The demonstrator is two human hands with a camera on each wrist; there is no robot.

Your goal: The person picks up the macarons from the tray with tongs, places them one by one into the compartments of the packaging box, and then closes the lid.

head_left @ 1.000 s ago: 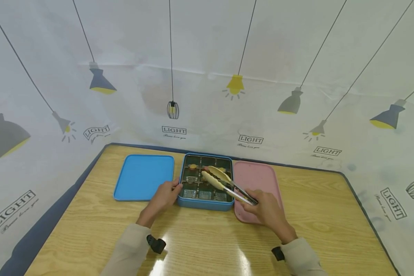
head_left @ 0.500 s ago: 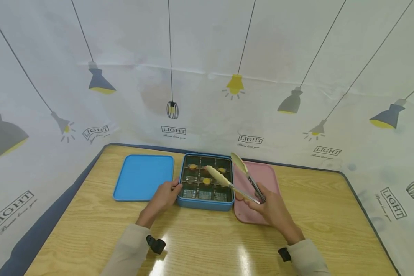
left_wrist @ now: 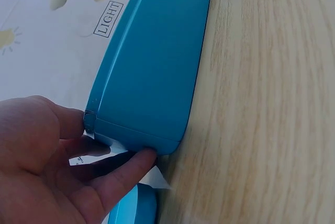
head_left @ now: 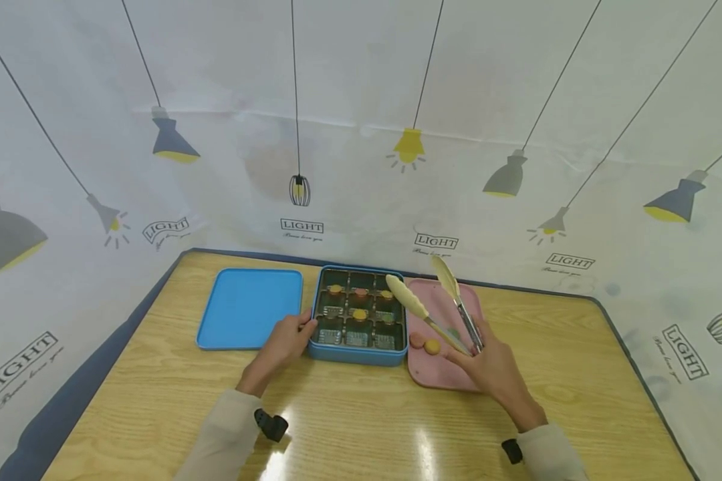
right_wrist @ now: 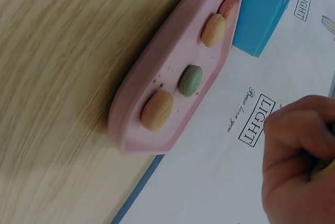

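Tongs (head_left: 406,296) were in R hand (head_left: 498,364), fingers clamped round them, tong arms spread, tips ahead of it; pink tray (head_left: 442,371) lay below that hand, w/ macarons (head_left: 432,347) just L of its fingers; L hand (head_left: 285,342) gripped blue box (head_left: 357,355), on its R, more macarons inside; blue tray (head_left: 249,308) lay L of it on bench (head_left: 349,427)

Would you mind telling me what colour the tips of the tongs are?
The tongs' tips are cream, clearest in the head view.
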